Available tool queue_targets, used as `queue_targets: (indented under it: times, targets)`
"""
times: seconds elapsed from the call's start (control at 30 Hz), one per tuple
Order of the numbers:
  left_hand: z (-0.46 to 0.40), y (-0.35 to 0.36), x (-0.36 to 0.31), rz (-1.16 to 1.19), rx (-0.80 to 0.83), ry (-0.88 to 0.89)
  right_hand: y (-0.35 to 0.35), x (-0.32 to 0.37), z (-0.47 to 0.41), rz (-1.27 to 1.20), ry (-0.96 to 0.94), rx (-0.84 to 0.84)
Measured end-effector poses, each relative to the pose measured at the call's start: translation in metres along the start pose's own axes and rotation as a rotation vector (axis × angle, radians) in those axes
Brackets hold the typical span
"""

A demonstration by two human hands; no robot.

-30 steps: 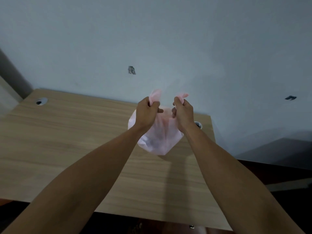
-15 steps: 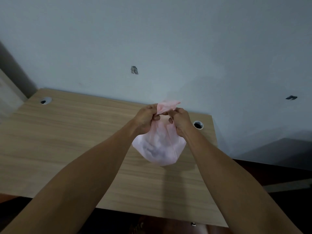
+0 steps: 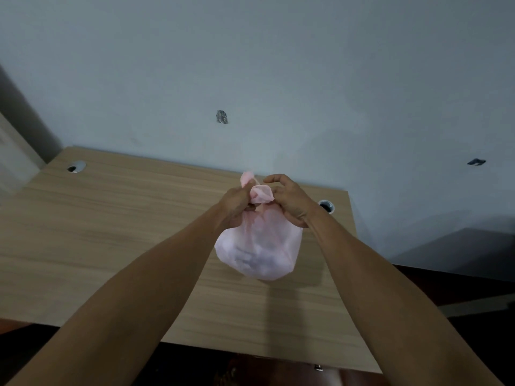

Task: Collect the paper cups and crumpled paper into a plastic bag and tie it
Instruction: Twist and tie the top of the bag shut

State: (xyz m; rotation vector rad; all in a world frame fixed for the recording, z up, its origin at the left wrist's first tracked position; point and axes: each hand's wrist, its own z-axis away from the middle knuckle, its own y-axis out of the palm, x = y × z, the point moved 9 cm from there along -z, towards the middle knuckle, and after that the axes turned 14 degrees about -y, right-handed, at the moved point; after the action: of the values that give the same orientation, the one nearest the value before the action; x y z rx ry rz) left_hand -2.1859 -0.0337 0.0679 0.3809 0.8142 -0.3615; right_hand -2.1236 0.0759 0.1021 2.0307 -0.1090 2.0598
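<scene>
The head view shows a wooden desk [image 3: 111,246] against a pale wall [image 3: 278,65], and no cups or crumpled paper are seen on its surface. From this it is judged that the collecting is done.

The left hand [image 3: 232,203] is closed around one twisted end of the pink plastic bag [image 3: 259,246], and a short pink tip stands up above this hand. The bag is held up in the air above the desk, between the two hands, and dim shapes are seen through its thin wall; what they are cannot be told.

The right hand [image 3: 291,201] is partly open: the lower fingers pinch the rolled neck of the bag, while the upper fingers are lifted and curved.

The knot seems to be only in the making. It is judged that the ends must be pulled tight before the task is finished.
</scene>
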Motion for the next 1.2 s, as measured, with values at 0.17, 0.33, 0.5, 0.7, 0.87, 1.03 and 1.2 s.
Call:
queue_targets:
  times: [0.17,0.33,0.5,0.7,0.87,1.03,1.2]
  targets:
    - [0.007,-0.002,0.005,0.106,-0.020,-0.081,0.015,0.000,0.009,0.025,-0.051,0.142]
    - [0.005,-0.006,0.003,-0.078,-0.053,-0.077,0.014,0.007,0.004,0.198,-0.167,0.055]
    - [0.023,0.008,-0.005,-0.147,0.071,0.083,-0.009,0.008,0.000,0.234,-0.180,-0.248]
    - [0.053,0.011,-0.029,-0.499,-0.212,0.606,-0.019,0.006,-0.014,0.209,-0.030,-0.416]
    - [0.046,-0.009,-0.045,-0.959,-0.607,0.610,-0.006,0.018,-0.019,0.186,-0.006,-0.160]
    - [0.027,-0.024,-0.045,-1.064,-0.541,0.336,0.023,0.032,-0.017,0.898,-0.198,0.255]
    - [0.022,-0.028,-0.037,-0.465,-0.169,0.170,0.032,0.046,-0.015,1.272,-0.623,0.122]
